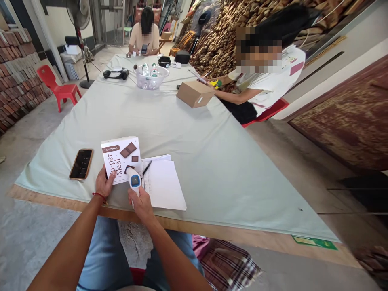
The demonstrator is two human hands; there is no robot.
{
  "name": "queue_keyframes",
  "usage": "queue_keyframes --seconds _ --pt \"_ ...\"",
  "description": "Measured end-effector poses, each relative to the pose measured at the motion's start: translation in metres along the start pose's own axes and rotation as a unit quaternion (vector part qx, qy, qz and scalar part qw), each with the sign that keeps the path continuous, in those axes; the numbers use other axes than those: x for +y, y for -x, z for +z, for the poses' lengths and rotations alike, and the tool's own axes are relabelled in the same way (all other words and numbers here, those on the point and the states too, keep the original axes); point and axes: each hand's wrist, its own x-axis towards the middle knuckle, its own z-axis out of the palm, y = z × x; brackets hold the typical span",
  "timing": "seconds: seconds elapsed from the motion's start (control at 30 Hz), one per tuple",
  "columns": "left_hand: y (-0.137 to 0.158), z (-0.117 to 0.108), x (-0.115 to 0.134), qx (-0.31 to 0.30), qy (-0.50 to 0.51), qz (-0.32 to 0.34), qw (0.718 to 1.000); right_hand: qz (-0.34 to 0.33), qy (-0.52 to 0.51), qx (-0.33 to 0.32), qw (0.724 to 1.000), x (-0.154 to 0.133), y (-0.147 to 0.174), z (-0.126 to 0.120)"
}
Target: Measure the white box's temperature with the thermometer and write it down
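My left hand (105, 182) grips the lower left edge of a white box (123, 151) printed with brown chocolate pieces, which stands upright on the table. In my right hand (143, 204) is a white infrared thermometer (133, 180) with a blue-framed screen facing me. Its head points at the front of the box and covers part of the print; whether the two touch I cannot tell. Right of the box lies an open notebook (165, 186) with a black pen (147, 167) on it. A phone (81, 164) in an orange-brown case lies to the left.
The table has a pale green cloth (230, 178). Farther back are a cardboard box (195, 93), a clear basin (151, 83) with bottles, and a black headset-like device (115, 74). One person sits at the right, another at the far end. A red chair (57, 87) stands left.
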Motion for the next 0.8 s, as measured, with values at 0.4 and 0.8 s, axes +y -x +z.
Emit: queue_keyframes --seconds 0.4,0.8 --pt "-0.002 -0.001 -0.001 -0.002 0.024 -0.054 0.998 0.013 -0.028 -0.057 0.998 -0.011 0.007 -0.009" --pt "-0.011 0.007 -0.023 0.161 -0.045 -0.055 0.984 -0.007 -0.038 0.053 0.998 -0.029 0.040 -0.090"
